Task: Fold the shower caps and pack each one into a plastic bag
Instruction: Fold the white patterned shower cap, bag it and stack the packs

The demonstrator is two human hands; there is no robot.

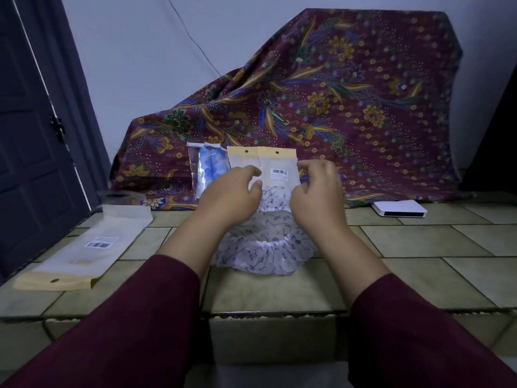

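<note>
A white shower cap (265,247) with a dark floral print lies on the tiled floor, its upper part inside a clear plastic bag (275,166) with a yellow header and barcode label. My left hand (232,194) pinches the bag's left edge. My right hand (316,194) grips its right edge, fingers curled. A blue shower cap packed in another bag (208,169) stands behind, leaning on the patterned cloth. Flat on the floor at left lies an empty bag (86,247).
A maroon batik cloth (335,107) drapes over something against the wall. At the back right a white box (398,209) rests on the tiles. A dark door (33,135) stands at left. A floor step edge (274,313) runs across near me.
</note>
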